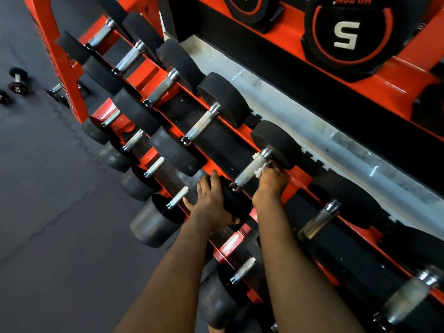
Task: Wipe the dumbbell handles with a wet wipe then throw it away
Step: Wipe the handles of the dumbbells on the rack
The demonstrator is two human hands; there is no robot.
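A black dumbbell with a knurled steel handle (252,169) lies on the upper shelf of a red rack (141,70). My right hand (269,186) holds a crumpled white wet wipe (260,170) against the far end of that handle, fingers curled under it. A bit of the wipe also shows at the handle's collar. My left hand (211,200) grips the near black head (233,203) of the same dumbbell, thumb on its outer side.
Several more dumbbells line the rack's two shelves on both sides. A second red rack at the top right carries a weight plate marked 5 (348,32). Small dumbbells (16,80) lie on the dark rubber floor at the left.
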